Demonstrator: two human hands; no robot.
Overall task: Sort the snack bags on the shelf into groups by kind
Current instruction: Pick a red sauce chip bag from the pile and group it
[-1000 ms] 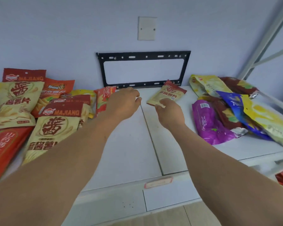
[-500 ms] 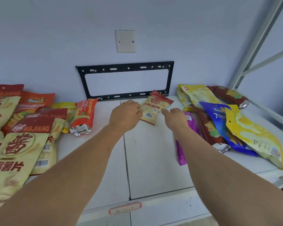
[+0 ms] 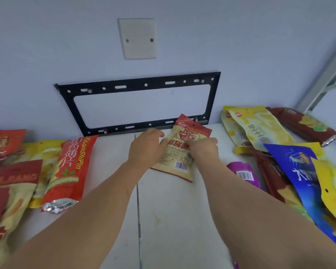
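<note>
A small tan snack bag with a red top lies on the white shelf near the back wall. My left hand grips its left edge, and my right hand holds its right side with fingers curled over the front. Larger bags of the same tan and red kind lie at the far left. A red-orange bag lies beside them. At the right sits a mixed pile: a yellow bag, a blue bag, a purple bag and dark red bags.
A black metal bracket is fixed to the wall behind the shelf, under a blank wall plate. A grey shelf upright rises at the right. A seam runs down the shelf's middle between my forearms.
Both hands have closed in on the small tan bag and taken hold of it from either side. The view has come nearer to the shelf.
</note>
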